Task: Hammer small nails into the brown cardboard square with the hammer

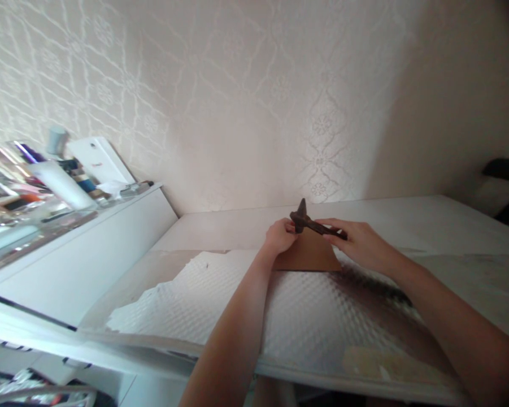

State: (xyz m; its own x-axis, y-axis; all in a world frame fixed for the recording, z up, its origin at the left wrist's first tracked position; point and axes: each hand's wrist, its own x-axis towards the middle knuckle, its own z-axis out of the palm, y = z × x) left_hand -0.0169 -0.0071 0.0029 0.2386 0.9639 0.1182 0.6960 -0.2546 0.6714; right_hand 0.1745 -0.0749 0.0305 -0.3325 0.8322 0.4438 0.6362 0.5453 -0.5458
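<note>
In the head view, my right hand [351, 240] is closed around the handle of a small dark hammer [322, 227]. The hammer's head, tilted with one tapered end pointing up, is above the far part of a flat brown board [309, 257]. My left hand [282, 234] is at the board's left side, right beside the hammer head. Its fingers are curled together, and whatever they pinch is hidden behind the hammer head. Beneath the board lies a white quilted-texture sheet [220, 282].
The sheet covers part of a white desk [203, 226] against a patterned wall. On the left stands a raised white cabinet [110, 254], crowded on top with bottles, tubes and a white box [97, 158]. A dark curved object [506, 169] is at the far right.
</note>
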